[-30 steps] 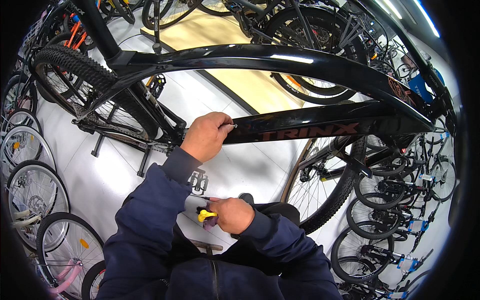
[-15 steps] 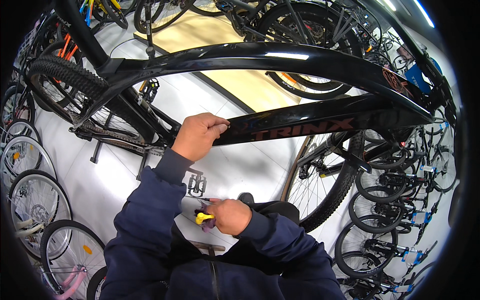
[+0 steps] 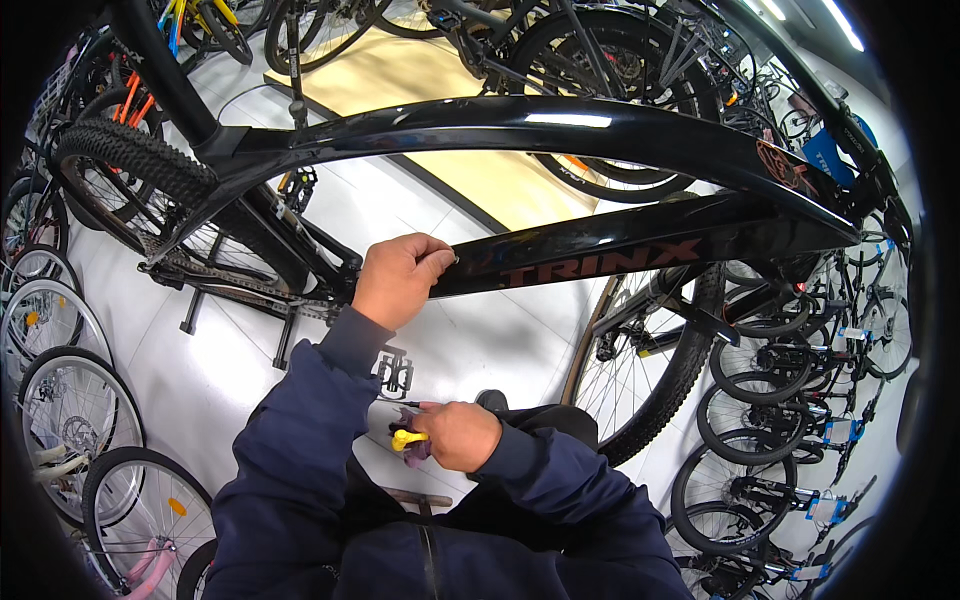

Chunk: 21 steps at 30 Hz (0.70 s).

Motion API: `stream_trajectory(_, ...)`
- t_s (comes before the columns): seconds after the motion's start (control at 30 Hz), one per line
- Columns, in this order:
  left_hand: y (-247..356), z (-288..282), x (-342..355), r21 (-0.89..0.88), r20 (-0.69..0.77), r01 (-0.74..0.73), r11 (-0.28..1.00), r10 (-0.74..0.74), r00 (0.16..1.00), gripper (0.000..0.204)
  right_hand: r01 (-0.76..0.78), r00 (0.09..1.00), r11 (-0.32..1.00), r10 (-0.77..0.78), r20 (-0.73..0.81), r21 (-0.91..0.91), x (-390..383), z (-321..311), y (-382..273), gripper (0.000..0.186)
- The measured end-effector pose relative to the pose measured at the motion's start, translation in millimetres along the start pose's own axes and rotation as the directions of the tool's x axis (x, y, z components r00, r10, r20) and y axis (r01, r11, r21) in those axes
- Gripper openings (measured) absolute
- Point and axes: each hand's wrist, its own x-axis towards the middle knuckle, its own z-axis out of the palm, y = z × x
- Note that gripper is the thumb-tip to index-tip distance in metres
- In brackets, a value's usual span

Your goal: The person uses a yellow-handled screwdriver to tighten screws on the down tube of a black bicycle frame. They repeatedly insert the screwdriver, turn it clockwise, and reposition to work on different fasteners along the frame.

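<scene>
Your left hand (image 3: 398, 285): thumb and forefinger pinching a tiny piece (image 3: 455, 261), just beside the black lower bicycle tube (image 3: 590, 241); contact unclear. Your right hand (image 3: 460, 437): fingers curled round a yellow-ended object (image 3: 407, 439) and purplish cloth (image 3: 417, 457). Status: tiny piece in hand, not yet released; work completed on the tube, cannot tell.

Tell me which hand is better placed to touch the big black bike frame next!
Probably the left hand: it is up by the black bike frame, while the right hand is lower, holding a yellow thing.
</scene>
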Motion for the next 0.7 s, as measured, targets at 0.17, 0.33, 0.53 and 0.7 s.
stream_trajectory(0.17,-3.9,-4.2,-0.7,0.004,0.001,-0.099,0.995,0.099,0.995,0.018,0.006,1.000,1.000,-0.006,-0.018,0.005,-0.9,1.7,2.1,0.023)
stream_trajectory(0.33,-6.7,-5.3,0.5,-0.083,0.026,-0.055,0.995,0.058,0.998,0.019,0.035,0.999,0.999,-0.034,-0.039,0.017,-0.2,4.8,5.5,0.023)
stream_trajectory(0.53,-7.6,-1.0,5.1,-0.253,0.036,0.061,0.966,-0.053,0.998,0.021,-0.008,1.000,1.000,0.008,-0.025,0.016,-0.5,2.8,3.2,0.023)
stream_trajectory(0.7,-4.3,-2.2,4.6,-0.292,0.047,0.135,0.947,-0.127,0.991,0.021,-0.023,1.000,1.000,0.023,0.010,-0.001,-0.1,-1.3,0.2,0.024)
